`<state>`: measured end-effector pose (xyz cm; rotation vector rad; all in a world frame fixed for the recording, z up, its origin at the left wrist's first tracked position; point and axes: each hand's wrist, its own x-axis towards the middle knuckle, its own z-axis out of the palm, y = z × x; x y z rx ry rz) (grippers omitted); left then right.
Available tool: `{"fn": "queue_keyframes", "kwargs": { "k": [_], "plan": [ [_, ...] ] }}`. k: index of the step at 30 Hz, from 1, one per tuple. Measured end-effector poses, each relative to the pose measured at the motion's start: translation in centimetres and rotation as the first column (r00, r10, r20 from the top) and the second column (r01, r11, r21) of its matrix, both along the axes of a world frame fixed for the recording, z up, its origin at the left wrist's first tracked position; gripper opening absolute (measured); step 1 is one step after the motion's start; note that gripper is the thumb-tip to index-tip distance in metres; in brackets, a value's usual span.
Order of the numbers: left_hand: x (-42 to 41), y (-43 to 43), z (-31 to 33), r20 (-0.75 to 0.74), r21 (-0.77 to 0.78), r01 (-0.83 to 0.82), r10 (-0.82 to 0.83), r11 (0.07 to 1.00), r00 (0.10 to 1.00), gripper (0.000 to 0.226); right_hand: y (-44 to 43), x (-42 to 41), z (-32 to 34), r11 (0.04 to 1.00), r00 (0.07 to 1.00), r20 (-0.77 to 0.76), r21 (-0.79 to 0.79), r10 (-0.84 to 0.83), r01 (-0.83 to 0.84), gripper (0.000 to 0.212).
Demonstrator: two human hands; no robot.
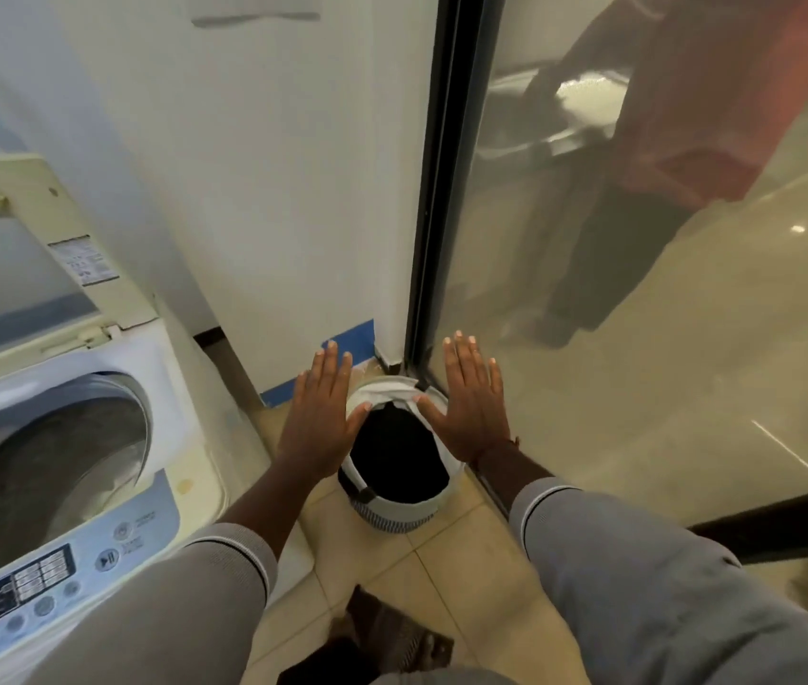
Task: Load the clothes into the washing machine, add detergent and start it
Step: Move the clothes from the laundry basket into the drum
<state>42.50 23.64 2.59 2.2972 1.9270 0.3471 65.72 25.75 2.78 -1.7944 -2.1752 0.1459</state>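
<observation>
A top-loading washing machine (61, 467) stands at the left with its lid (11, 254) raised and its steel drum (41, 467) showing. On the tiled floor in the corner sits a round laundry basket (399, 511), white with a striped base, holding dark clothes (394, 452) and a white piece at the far rim. My left hand (320, 417) and my right hand (471, 402) hover flat above the basket, palms down and fingers spread, one on each side of it. Neither hand holds anything. No detergent is in view.
The machine's control panel (31, 585) faces me at the lower left. A white wall (268, 190) with blue tape (342, 348) at its foot rises behind the basket. At the right a dark-framed glass door (639, 338) reflects a person.
</observation>
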Motion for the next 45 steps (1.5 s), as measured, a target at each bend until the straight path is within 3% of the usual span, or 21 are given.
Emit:
{"fn": "queue_keyframes", "kwargs": {
  "k": [8,16,22,27,31,36,40,42,45],
  "plan": [
    [1.3,3.5,-9.1,0.078,-0.168,0.06,-0.047,0.984,0.996,0.072,2.7,-0.6,-8.0,0.989,1.0,0.004,-0.149,-0.001,0.002,0.086],
    [4.1,6.3,-21.4,0.254,-0.336,0.006,0.084,0.942,0.964,0.075,5.8,-1.0,-20.4,0.94,0.996,-0.083,-0.342,-0.032,0.001,0.085],
    [5.9,9.1,-33.8,0.306,-0.479,-0.036,0.205,0.877,0.93,0.07,7.8,-0.5,-33.9,0.859,0.943,-0.26,-0.51,-0.206,0.047,0.084],
    [8.8,11.7,-43.8,0.323,-0.574,-0.107,0.344,0.812,0.881,0.067,9.8,0.4,-44.8,0.734,0.841,-0.32,-0.667,-0.436,0.127,0.081],
    [10.1,13.7,-51.5,0.163,-0.671,-0.216,0.426,0.709,0.89,0.072,11.8,1.3,-52.4,0.695,0.928,-0.178,-0.711,-0.327,0.109,0.089],
    [10.1,16.6,-57.7,-0.063,-0.659,-0.209,0.223,0.722,0.973,0.09,14.1,1.1,-58.3,0.615,0.987,0.01,-0.781,-0.161,0.109,0.114],
    [10.3,17.6,-61.1,-0.145,-0.665,-0.161,0.085,0.73,0.986,0.097,14.5,1.2,-61.4,0.598,0.991,0.134,-0.792,-0.024,0.122,0.115],
    [10.4,17.9,-62.5,-0.14,-0.642,-0.158,0.088,0.75,0.986,0.088,14.3,1.3,-62.9,0.599,0.99,0.132,-0.79,-0.041,0.129,0.109],
    [10.4,18.0,-64.1,-0.059,-0.606,-0.122,0.109,0.786,0.992,0.052,14.1,1.4,-64.5,0.66,0.989,0.125,-0.737,-0.081,0.147,0.08]
  ]
}}
